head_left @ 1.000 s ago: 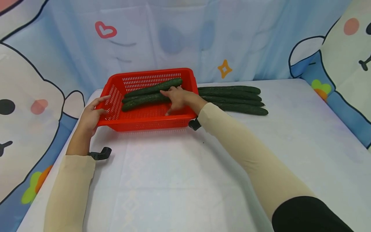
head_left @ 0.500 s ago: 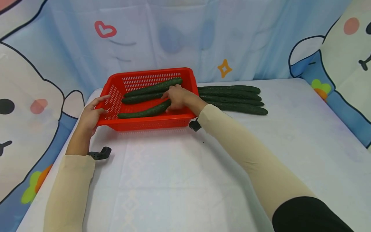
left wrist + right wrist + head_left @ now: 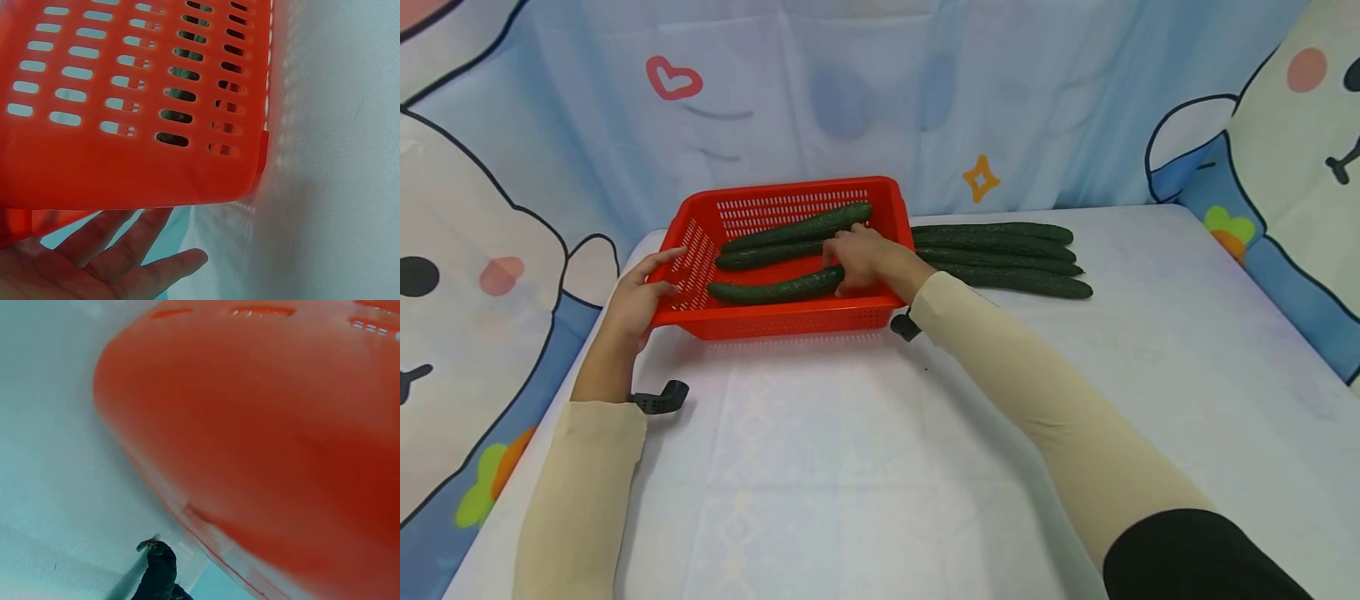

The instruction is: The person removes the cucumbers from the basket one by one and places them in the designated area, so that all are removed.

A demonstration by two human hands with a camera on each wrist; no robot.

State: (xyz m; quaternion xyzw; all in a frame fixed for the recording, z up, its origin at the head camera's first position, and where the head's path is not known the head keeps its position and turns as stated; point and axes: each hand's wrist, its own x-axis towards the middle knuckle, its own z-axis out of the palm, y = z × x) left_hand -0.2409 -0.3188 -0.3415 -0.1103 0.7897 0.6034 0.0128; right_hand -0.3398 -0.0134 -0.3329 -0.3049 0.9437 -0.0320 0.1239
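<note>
A: What is the right hand (image 3: 859, 258) doing?

B: Its grip is clenched round the right end of a long, dark green, bumpy-skinned cucumber (image 3: 775, 291), which lies along the front of the red perforated plastic basket (image 3: 790, 319). 2 more dark green cucumbers (image 3: 797, 237) lie behind it in the basket, slanted, just beside each other.

A: And the left hand (image 3: 642, 297)?

B: Its grip is released: straight fingers rest flat against the basket's left rim and slotted wall. The left wrist view shows the palm (image 3: 94, 262) under that rounded, slotted corner.

A: Where does the basket stand?

B: On the white cloth-covered surface (image 3: 880, 467), near its back edge. 4 long dark cucumbers (image 3: 1007, 258) lie side by side on the cloth just right of the basket.
</note>
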